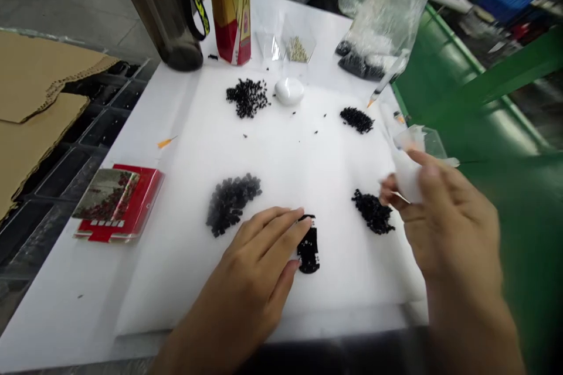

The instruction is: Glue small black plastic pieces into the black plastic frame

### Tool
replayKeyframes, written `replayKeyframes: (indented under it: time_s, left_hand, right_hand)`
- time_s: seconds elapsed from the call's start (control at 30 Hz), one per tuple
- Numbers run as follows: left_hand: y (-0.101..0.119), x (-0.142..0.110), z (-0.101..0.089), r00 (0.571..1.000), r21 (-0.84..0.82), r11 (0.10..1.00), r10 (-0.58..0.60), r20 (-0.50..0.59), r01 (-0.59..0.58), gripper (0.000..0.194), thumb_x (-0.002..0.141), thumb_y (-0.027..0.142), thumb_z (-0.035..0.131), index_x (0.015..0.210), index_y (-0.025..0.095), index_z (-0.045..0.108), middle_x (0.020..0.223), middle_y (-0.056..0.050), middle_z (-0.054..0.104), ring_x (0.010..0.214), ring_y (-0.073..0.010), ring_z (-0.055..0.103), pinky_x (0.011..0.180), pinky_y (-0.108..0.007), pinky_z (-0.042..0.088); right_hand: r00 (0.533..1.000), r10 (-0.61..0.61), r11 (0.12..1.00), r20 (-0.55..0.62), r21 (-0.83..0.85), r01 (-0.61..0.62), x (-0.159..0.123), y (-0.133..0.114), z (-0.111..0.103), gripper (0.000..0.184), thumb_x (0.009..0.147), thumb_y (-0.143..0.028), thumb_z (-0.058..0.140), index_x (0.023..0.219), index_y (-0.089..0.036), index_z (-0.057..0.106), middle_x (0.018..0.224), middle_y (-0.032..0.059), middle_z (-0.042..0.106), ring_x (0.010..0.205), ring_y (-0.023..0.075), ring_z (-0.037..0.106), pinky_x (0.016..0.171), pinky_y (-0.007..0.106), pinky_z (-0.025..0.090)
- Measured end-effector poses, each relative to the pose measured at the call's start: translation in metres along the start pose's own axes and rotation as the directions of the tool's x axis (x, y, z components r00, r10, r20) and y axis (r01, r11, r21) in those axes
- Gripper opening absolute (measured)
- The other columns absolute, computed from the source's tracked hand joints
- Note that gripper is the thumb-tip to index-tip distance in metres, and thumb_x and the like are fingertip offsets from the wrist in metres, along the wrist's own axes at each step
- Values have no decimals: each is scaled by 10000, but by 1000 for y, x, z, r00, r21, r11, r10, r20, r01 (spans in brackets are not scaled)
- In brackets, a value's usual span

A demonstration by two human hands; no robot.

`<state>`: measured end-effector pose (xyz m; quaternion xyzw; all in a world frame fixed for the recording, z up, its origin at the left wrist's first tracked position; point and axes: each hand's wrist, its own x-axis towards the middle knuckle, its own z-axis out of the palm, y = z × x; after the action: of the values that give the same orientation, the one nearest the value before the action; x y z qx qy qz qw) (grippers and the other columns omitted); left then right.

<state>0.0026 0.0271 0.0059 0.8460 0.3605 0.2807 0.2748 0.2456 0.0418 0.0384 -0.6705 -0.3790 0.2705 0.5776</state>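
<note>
My left hand (259, 261) lies flat on the white foam sheet (281, 158), fingers stretched out, fingertips touching a small black plastic part (308, 249). My right hand (433, 211) is raised over the sheet's right edge, blurred, with fingers closed on a small white piece (407, 179). A pile of small black parts (373, 212) lies just left of it. A larger pile of dark grey parts (231, 202) sits above my left hand.
Two more black piles (247, 96) (356, 119) and a white oval object (289, 91) lie farther back. A juice bottle (230, 6), a dark flask (165, 9), small clear bags (299, 47), a big plastic bag (382, 12) and a red box (118, 202) surround the sheet. A green frame (475, 99) runs right.
</note>
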Motion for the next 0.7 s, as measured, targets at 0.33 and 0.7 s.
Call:
replayKeyframes:
  time_s: [0.33, 0.7]
  left_hand:
    - [-13, -3, 7, 988, 192, 975, 133, -78, -116, 477, 969, 82, 464, 1437, 153, 524, 1444, -71, 614, 1358, -211, 549, 1087, -374, 575]
    - [-11, 0, 8, 983, 231, 964, 156, -98, -130, 463, 960, 55, 458, 1408, 139, 542, 1419, -82, 633, 1339, -207, 566, 1040, -364, 603]
  right_hand:
    - [882, -95, 771, 461, -526, 358, 66, 15, 1, 381, 860, -405, 670, 1173, -189, 654, 1090, 99, 727, 920, 241, 727, 828, 402, 615]
    - [819, -265, 515, 508, -644, 566, 140, 29, 35, 225, 880, -205, 546, 986, -173, 742, 945, 75, 728, 842, 217, 641, 813, 353, 476]
